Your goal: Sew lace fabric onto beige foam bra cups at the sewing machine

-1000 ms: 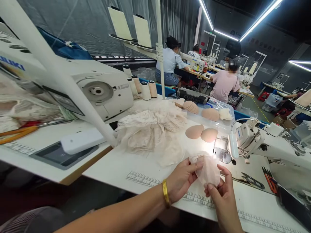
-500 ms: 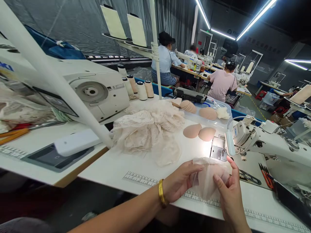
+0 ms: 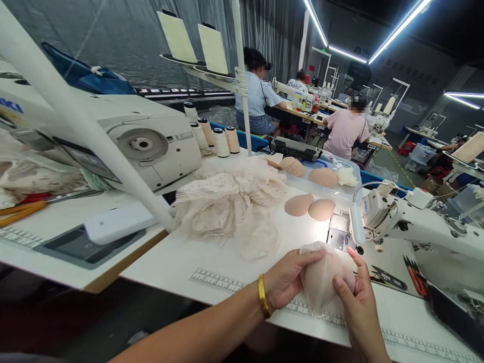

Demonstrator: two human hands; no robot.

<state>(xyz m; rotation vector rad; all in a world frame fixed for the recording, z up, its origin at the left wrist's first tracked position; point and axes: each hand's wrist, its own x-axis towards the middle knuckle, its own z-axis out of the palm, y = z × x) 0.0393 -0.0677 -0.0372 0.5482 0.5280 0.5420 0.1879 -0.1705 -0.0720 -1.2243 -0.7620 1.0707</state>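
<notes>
So: left hand (image 3: 284,280) pinching sheer fabric (image 3: 321,285), thumb uppermost; right hand (image 3: 359,302) grip closed on opposite side, index extended.

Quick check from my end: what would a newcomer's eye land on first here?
Probably the sheer, pale, cup-shaped fabric held between the left hand and right hand, near the white sewing machine. Next, two tan, rounded pads on the white table beyond the hands, then the crumpled cream lace heap left of them.
</notes>
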